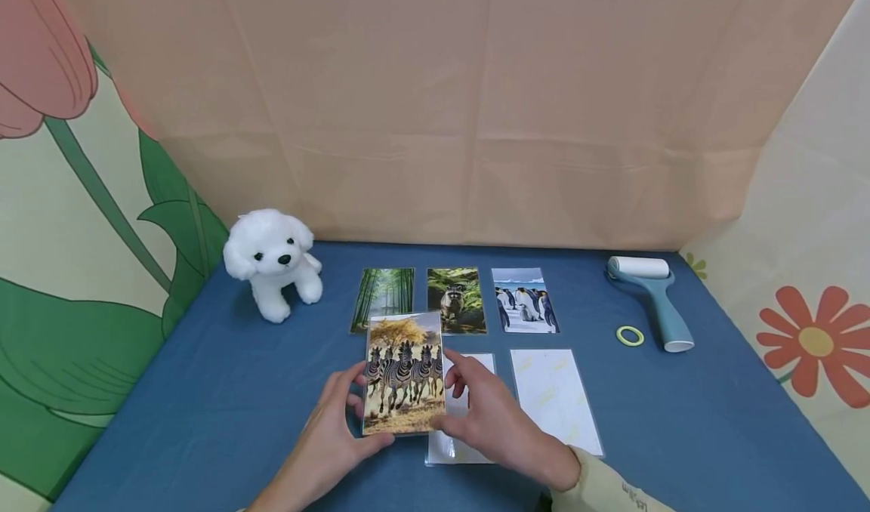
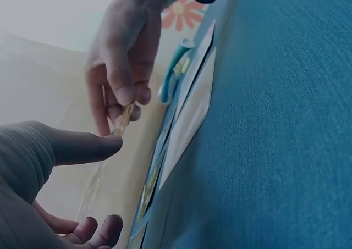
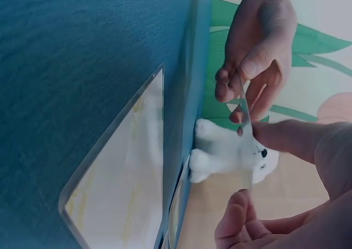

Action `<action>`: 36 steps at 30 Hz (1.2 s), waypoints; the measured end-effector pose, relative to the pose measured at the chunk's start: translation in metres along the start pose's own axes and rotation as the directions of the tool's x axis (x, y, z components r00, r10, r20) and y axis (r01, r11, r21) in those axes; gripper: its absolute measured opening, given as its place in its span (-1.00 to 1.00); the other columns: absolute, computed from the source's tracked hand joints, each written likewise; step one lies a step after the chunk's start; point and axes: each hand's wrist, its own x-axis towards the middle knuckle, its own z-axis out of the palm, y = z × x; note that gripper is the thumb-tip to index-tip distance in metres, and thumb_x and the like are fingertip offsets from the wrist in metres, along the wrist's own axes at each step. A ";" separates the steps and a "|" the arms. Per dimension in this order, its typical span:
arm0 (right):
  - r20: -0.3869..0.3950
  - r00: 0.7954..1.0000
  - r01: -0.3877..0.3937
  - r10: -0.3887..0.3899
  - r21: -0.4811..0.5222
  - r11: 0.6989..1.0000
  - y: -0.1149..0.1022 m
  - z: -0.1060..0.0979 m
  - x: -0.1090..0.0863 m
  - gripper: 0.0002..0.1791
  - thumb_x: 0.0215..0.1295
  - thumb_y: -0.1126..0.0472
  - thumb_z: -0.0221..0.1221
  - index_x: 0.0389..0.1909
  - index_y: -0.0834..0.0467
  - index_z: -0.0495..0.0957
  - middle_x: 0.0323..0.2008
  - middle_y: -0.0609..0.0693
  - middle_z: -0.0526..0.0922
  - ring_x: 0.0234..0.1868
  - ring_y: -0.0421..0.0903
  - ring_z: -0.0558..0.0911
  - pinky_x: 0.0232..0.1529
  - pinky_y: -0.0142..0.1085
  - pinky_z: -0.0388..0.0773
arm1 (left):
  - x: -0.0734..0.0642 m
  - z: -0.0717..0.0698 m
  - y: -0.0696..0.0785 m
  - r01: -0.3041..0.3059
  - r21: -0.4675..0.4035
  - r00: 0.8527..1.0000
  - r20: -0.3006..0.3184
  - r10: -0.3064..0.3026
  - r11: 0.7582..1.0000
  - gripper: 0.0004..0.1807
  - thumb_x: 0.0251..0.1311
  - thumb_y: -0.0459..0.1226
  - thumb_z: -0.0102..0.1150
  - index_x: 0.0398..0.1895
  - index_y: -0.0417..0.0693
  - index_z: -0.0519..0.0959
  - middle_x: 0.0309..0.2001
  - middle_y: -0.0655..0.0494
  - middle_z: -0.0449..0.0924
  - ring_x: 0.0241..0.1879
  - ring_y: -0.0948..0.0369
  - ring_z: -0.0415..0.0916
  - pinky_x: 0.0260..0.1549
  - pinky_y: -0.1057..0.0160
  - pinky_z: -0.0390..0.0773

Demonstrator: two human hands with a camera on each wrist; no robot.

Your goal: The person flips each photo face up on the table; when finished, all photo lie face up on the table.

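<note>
Both hands hold up a laminated zebra picture card (image 1: 404, 376) above the table. My left hand (image 1: 331, 427) grips its left side, thumb at the lower corner and fingers at the edge. On the opposite side my right hand (image 1: 491, 415) pinches the card between thumb and fingers. Edge-on, the card (image 3: 246, 114) looks thin in the right wrist view. Behind it lie a bamboo forest card (image 1: 385, 293), a raccoon card (image 1: 469, 317) and a penguin card (image 1: 525, 300) in a row. A white-backed card (image 1: 462, 450) is partly hidden beneath the right hand.
Another white-backed card (image 1: 556, 399) lies to the right of the hands. A white plush dog (image 1: 270, 259) stands at the back left. On the right are a teal-handled lint roller (image 1: 655, 300) and a yellow-green ring (image 1: 630, 336). A brown backdrop (image 1: 476, 119) rises behind the blue tablecloth (image 1: 204, 414).
</note>
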 end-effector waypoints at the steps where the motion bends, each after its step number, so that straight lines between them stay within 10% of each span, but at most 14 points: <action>1: 0.011 1.000 0.000 0.000 -0.008 1.000 0.000 0.001 0.000 0.01 0.09 0.18 0.52 0.49 0.32 0.19 -0.14 -0.13 0.44 -0.15 -0.07 0.46 -0.22 -0.28 0.39 | 0.000 0.000 0.000 0.003 0.004 1.000 0.002 -0.003 1.000 0.13 -0.14 -0.10 0.67 0.50 -0.19 0.22 0.10 0.03 0.33 -0.27 0.20 0.35 -0.27 0.18 0.36; 36: 0.115 0.985 -0.089 0.129 -0.298 0.950 -0.013 0.042 0.010 0.09 -0.10 -0.15 0.57 0.36 0.36 0.35 -0.31 -0.20 0.42 -0.26 -0.19 0.39 -0.22 -0.24 0.43 | 0.000 -0.015 -0.027 0.048 0.272 0.995 0.069 -0.069 0.961 0.17 -0.29 -0.04 0.71 0.41 -0.35 0.32 0.05 0.01 0.38 -0.03 -0.01 0.38 -0.07 -0.16 0.35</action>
